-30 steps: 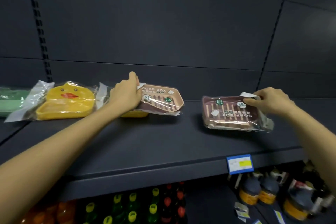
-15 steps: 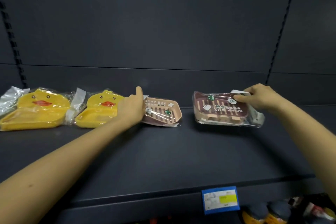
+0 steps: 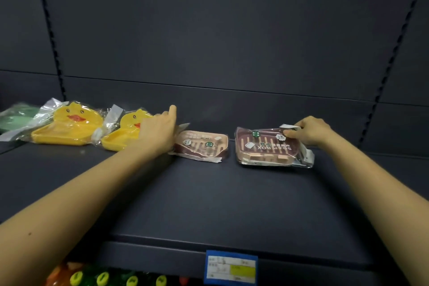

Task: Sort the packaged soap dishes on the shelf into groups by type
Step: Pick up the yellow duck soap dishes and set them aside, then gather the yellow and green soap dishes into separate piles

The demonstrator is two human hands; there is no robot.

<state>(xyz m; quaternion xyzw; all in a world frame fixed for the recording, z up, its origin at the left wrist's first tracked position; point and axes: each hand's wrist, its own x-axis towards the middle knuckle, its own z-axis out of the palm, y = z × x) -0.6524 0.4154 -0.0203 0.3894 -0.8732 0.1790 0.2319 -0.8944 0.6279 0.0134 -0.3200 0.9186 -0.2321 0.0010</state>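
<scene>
Two yellow duck soap dishes in clear wrap lie at the left of the dark shelf [image 3: 209, 197], the first duck dish [image 3: 69, 125] and the second duck dish [image 3: 120, 138] side by side. Right of them lies a pink slatted soap box package [image 3: 204, 146]. My left hand [image 3: 157, 133] covers and grips its left end, index finger raised. Close to its right sits a brown "SOAP BOX" package [image 3: 264, 147], tilted up at the back. My right hand [image 3: 311, 132] pinches that package's top right flap.
A green wrapped package [image 3: 16, 116] lies at the far left, partly under the first duck's wrap. A blue price tag [image 3: 231, 267] hangs on the shelf's front edge. Bottle caps [image 3: 102, 278] show on the shelf below. The dark back panel stands close behind the packages.
The pink soap box has come down onto the shelf just right of the second duck dish. My right hand has brought the brown package leftward, close beside it.
</scene>
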